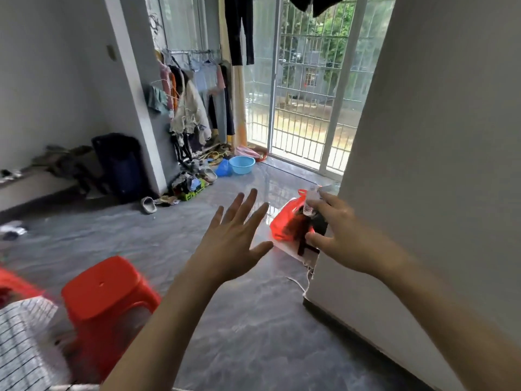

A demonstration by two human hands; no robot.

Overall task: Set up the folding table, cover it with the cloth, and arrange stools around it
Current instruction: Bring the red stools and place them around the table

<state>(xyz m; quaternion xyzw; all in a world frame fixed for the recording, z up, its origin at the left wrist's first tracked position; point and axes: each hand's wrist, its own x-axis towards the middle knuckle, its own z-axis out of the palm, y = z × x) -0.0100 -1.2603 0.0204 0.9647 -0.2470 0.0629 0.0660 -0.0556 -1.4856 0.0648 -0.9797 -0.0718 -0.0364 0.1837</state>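
Left hand: I am seeing my left hand (235,241) stretching forward at centre frame, fingers straight and spread wide, holding nothing.
Right hand: my right hand (339,235) is reaching at about 2 o'clock toward the wall corner (324,263), fingers loosely bent; whether it is gripping anything I cannot tell, as blur is hiding the contact.
Stool: a red plastic stool (108,303) is standing on the grey floor (253,334) at 7 o'clock, its square top glossy, with a small hole in the middle.
Cloth: a white cloth with thin dark grid lines (25,342) is lying at 8 o'clock, just beside the stool.
Bag: a red plastic bag (287,221) is sitting on the floor by the corner, beyond my right hand.
Writing: no lettering is showing clearly enough for me to read.
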